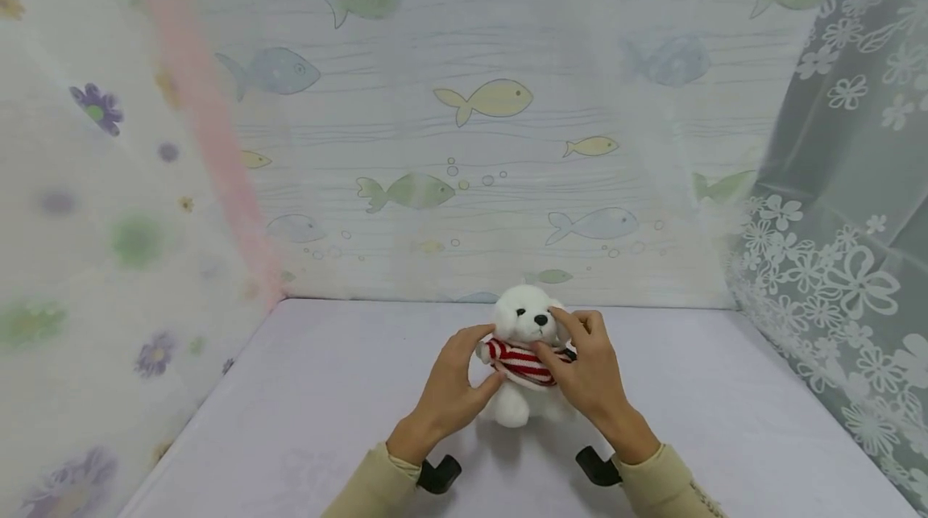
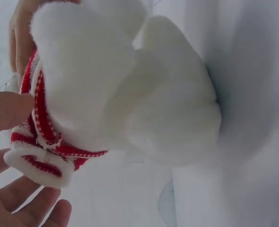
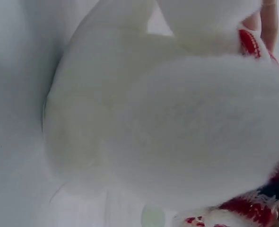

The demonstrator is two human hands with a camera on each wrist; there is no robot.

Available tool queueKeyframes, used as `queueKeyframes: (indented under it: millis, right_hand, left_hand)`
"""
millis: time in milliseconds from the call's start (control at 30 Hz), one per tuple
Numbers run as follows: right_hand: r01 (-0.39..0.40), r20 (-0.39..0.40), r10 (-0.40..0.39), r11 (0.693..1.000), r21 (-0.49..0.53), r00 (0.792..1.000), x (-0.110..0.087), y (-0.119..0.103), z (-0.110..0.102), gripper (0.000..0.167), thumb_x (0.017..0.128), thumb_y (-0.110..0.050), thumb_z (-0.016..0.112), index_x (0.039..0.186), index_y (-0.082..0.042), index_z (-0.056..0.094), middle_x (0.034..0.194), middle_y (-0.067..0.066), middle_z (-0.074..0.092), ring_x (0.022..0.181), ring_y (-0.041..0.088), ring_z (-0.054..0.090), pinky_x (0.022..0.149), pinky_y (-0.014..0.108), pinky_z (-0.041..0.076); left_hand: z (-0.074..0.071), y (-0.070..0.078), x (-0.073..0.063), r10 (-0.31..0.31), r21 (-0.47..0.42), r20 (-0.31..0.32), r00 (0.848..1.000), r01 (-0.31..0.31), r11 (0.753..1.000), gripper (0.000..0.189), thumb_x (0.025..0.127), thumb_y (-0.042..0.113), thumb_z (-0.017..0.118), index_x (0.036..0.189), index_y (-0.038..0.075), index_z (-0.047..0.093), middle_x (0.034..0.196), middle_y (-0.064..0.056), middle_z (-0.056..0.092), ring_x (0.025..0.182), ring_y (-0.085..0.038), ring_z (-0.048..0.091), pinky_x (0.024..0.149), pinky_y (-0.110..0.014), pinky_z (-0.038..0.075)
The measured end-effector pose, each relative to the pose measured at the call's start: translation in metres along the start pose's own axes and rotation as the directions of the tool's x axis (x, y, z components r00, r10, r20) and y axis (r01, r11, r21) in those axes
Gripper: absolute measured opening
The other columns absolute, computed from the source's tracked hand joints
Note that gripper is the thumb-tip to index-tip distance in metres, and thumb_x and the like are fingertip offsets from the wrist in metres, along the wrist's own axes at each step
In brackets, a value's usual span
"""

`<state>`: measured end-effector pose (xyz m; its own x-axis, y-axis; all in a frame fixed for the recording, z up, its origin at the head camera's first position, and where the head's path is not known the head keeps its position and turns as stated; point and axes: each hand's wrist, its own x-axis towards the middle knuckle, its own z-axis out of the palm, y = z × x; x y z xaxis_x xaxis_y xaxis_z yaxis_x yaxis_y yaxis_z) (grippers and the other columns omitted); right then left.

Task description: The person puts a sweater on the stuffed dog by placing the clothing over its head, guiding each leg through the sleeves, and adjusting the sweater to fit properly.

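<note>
A white plush dog (image 1: 516, 300) with a black nose sits upright on the table, facing me, in a red-and-white striped sweater (image 1: 520, 362). My left hand (image 1: 451, 389) holds the toy's side, thumb at the sweater's lower edge and fingers around the sleeve. In the left wrist view, the thumb (image 2: 12, 111) presses the red hem, above the plush dog's round white leg (image 2: 87, 80). My right hand (image 1: 593, 369) grips the other side, forefinger by the head and thumb on the sweater just under the chin. White plush (image 3: 191, 127) fills most of the right wrist view.
A white cloth covers the table (image 1: 348, 389). Behind it hangs a curtain (image 1: 406, 123) printed with fish. Flowered curtains stand at the left (image 1: 94, 260) and right (image 1: 834, 204). Black angled pieces (image 1: 440, 475) stick out by both wrists.
</note>
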<state>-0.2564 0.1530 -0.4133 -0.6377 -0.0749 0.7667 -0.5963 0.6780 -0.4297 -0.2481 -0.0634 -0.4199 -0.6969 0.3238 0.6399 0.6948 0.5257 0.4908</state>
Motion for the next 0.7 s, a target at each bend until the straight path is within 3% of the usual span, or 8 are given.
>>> queueKeyframes:
  millis: [133,233,367,533,600,700]
  right_hand:
    - [0.017,-0.013,-0.016,0.998,0.065,1.000,0.0007,-0.0006,-0.0009,0.051,0.072,-0.010,0.083,0.119,-0.005,0.062,0.100,0.013,0.049,0.064,0.011,0.048,0.054,0.023,0.045]
    - [0.010,0.003,-0.010,0.994,0.111,1.000,0.0006,-0.0024,-0.0016,0.047,0.075,-0.006,0.080,0.117,-0.003,0.061,0.103,0.013,0.053,0.060,0.008,0.053,0.051,0.021,0.046]
    - [0.021,0.037,-0.024,0.994,0.103,0.999,0.0001,-0.0052,-0.0026,0.046,0.076,-0.010,0.079,0.117,-0.002,0.060,0.116,0.013,0.056,0.066,0.011,0.060,0.051,0.024,0.049]
    - [0.061,0.079,-0.067,0.995,0.075,0.995,-0.0016,-0.0075,-0.0033,0.050,0.074,-0.017,0.081,0.118,-0.003,0.061,0.130,0.016,0.051,0.070,0.016,0.057,0.056,0.029,0.048]
    - [0.070,0.089,-0.077,0.994,0.082,0.993,-0.0025,-0.0077,-0.0029,0.049,0.074,-0.018,0.081,0.116,-0.003,0.062,0.127,0.016,0.051,0.075,0.016,0.056,0.060,0.031,0.049]
    - [0.074,0.098,-0.084,0.992,0.103,0.992,-0.0038,-0.0086,-0.0017,0.043,0.074,-0.016,0.080,0.112,-0.003,0.063,0.117,0.011,0.052,0.085,0.018,0.056,0.068,0.033,0.050]
  left_hand:
    - [0.0021,-0.0007,-0.0002,0.021,0.040,0.004,1.000,-0.021,0.999,0.062,0.078,0.015,0.079,0.133,0.008,0.050,0.127,-0.004,0.054,0.119,-0.019,0.050,0.098,-0.038,0.042]
    - [0.0034,-0.0012,-0.0015,-0.005,0.055,0.010,1.000,0.005,0.998,0.064,0.078,0.015,0.079,0.134,0.009,0.049,0.128,-0.005,0.054,0.119,-0.019,0.050,0.098,-0.038,0.043]
    - [0.0045,-0.0019,-0.0024,-0.063,0.085,-0.033,0.997,0.065,0.994,0.064,0.078,0.017,0.080,0.133,0.009,0.050,0.125,-0.008,0.054,0.115,-0.022,0.051,0.095,-0.039,0.045]
    - [0.0068,-0.0041,-0.0039,-0.137,0.146,-0.137,0.981,0.157,0.977,0.060,0.075,0.024,0.082,0.123,0.004,0.053,0.107,-0.011,0.053,0.097,-0.021,0.053,0.079,-0.036,0.049]
    - [0.0074,-0.0052,-0.0041,-0.142,0.141,-0.151,0.978,0.163,0.976,0.059,0.075,0.024,0.083,0.121,0.003,0.053,0.102,-0.009,0.052,0.093,-0.020,0.052,0.076,-0.035,0.048]
    - [0.0070,-0.0056,-0.0036,-0.112,0.115,-0.157,0.981,0.130,0.985,0.060,0.075,0.018,0.083,0.124,0.002,0.052,0.105,-0.007,0.057,0.095,-0.020,0.053,0.082,-0.037,0.047]
